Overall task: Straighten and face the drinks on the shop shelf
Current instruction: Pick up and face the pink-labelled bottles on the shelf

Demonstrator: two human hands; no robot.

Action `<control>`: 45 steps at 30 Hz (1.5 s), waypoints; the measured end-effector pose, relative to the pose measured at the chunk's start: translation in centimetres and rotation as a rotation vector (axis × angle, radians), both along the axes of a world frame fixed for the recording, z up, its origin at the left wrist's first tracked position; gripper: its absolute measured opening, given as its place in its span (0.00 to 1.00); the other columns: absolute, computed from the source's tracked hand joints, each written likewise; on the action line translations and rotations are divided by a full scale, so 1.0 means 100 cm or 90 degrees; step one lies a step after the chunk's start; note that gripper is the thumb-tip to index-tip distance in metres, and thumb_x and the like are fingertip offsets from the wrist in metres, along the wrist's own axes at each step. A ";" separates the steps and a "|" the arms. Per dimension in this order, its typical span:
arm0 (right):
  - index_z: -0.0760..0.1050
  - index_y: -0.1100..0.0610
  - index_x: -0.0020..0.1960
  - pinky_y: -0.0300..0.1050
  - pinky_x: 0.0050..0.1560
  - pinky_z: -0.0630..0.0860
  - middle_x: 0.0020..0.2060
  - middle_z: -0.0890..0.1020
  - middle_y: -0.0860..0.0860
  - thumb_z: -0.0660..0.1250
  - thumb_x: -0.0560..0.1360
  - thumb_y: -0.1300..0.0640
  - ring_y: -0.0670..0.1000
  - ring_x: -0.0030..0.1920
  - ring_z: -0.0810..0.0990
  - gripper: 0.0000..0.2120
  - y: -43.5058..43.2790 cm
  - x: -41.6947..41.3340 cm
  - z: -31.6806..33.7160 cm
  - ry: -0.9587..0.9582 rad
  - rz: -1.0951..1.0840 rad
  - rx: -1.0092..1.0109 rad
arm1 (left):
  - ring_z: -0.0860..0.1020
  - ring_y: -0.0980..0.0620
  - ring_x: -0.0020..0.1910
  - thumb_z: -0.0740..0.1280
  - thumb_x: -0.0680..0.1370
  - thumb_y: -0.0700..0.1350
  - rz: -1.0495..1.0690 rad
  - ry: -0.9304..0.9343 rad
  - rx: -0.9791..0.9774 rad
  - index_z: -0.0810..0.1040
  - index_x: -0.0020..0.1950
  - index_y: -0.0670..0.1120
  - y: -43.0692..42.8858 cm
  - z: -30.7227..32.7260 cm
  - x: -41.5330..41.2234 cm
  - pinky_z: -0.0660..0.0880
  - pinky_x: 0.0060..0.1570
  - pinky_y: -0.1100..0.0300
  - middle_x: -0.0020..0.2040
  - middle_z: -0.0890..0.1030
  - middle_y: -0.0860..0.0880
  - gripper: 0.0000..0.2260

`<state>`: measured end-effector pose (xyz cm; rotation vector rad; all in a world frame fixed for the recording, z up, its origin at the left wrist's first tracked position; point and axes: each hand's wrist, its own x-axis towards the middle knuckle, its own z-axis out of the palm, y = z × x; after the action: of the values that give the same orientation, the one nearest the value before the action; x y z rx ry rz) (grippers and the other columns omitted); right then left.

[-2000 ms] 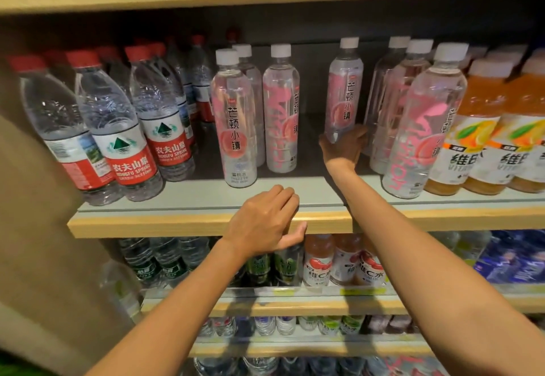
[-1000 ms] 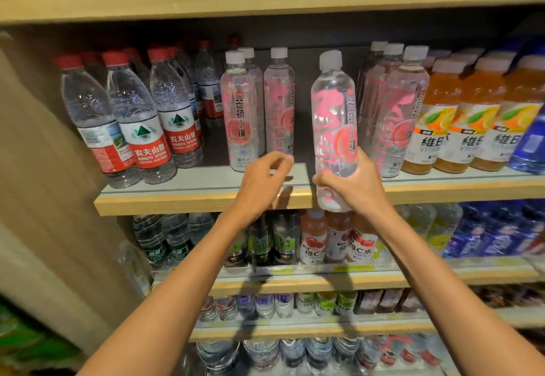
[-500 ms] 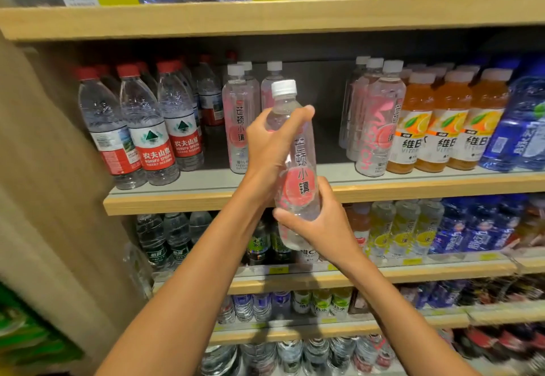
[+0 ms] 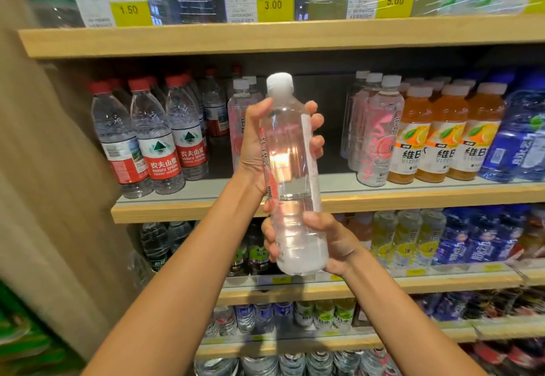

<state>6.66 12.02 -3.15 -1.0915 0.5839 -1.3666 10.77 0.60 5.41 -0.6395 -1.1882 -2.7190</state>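
Left grip [image 4: 253, 151] is recorded as clenched round the upper half of a clear, pink-labelled bottle [image 4: 295, 175] with a white cap [image 4: 279, 82]; the palm is pressed to the bottle's left side and the fingertips [image 4: 314, 110] are seen wrapped round onto its right side. Right grip [image 4: 336, 243] is closed round the lower half of the same bottle, with the thumb laid across the front and the fingers curled round behind to the left. In the head view, the only one, the bottle is held nearly upright in the air in front of the middle shelf [image 4: 413, 195], touching neither the shelf nor the other drinks. Its label lettering is seen only along the left edge, so the label is not faced to the camera. On the shelf, red-capped water bottles [image 4: 159, 139] are ranked at the left. One row of pink-labelled bottles [image 4: 240, 116] is partly hidden behind the left grip, and a second group of pink-labelled bottles [image 4: 374, 139] stands to the right of the held bottle. Orange drinks [image 4: 448, 136] come next, then blue bottles [image 4: 522, 142] at the far right. Yellow price tags [image 4: 272, 5] reading 1.50, 3.00 and 5.00 are fixed above the edge of the upper shelf [image 4: 295, 36]. More bottles are noted on the lower shelves [image 4: 442, 282]; their labels are too blurred to read.
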 end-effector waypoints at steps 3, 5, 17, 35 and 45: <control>0.74 0.59 0.56 0.47 0.42 0.79 0.42 0.80 0.57 0.78 0.62 0.47 0.55 0.40 0.81 0.28 0.003 -0.005 0.002 0.075 -0.150 -0.003 | 0.82 0.44 0.47 0.78 0.62 0.56 0.140 -0.050 -0.066 0.79 0.57 0.39 -0.006 0.000 0.002 0.80 0.48 0.52 0.51 0.82 0.41 0.30; 0.75 0.60 0.54 0.48 0.41 0.79 0.41 0.82 0.57 0.79 0.59 0.46 0.55 0.39 0.82 0.30 0.004 -0.008 0.006 0.136 -0.277 0.002 | 0.82 0.47 0.50 0.74 0.65 0.63 0.344 -0.111 -0.190 0.78 0.60 0.41 -0.009 0.000 0.005 0.78 0.50 0.53 0.54 0.83 0.42 0.33; 0.65 0.49 0.58 0.37 0.40 0.75 0.46 0.80 0.43 0.73 0.66 0.42 0.41 0.45 0.80 0.27 -0.008 0.007 -0.015 0.486 -0.808 0.043 | 0.81 0.57 0.47 0.72 0.72 0.58 0.813 -0.166 -0.327 0.78 0.53 0.51 0.022 -0.004 -0.006 0.77 0.45 0.64 0.49 0.83 0.51 0.15; 0.71 0.61 0.61 0.50 0.52 0.79 0.49 0.84 0.59 0.79 0.59 0.48 0.57 0.49 0.83 0.36 -0.012 -0.006 0.011 0.178 -0.234 0.046 | 0.78 0.49 0.33 0.77 0.61 0.53 0.053 -0.065 -0.080 0.77 0.46 0.40 -0.026 0.002 0.005 0.77 0.35 0.60 0.39 0.79 0.45 0.23; 0.77 0.53 0.51 0.34 0.41 0.77 0.41 0.86 0.44 0.77 0.61 0.47 0.44 0.43 0.84 0.22 -0.054 -0.008 -0.001 0.324 -0.578 0.032 | 0.83 0.51 0.47 0.62 0.79 0.55 0.616 -0.149 -0.429 0.80 0.55 0.45 -0.079 -0.027 0.020 0.78 0.48 0.58 0.49 0.84 0.46 0.16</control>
<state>5.90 6.61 -3.21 -1.1869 1.6181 -1.8094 12.79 -7.34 2.69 0.2233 -1.8403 -1.5940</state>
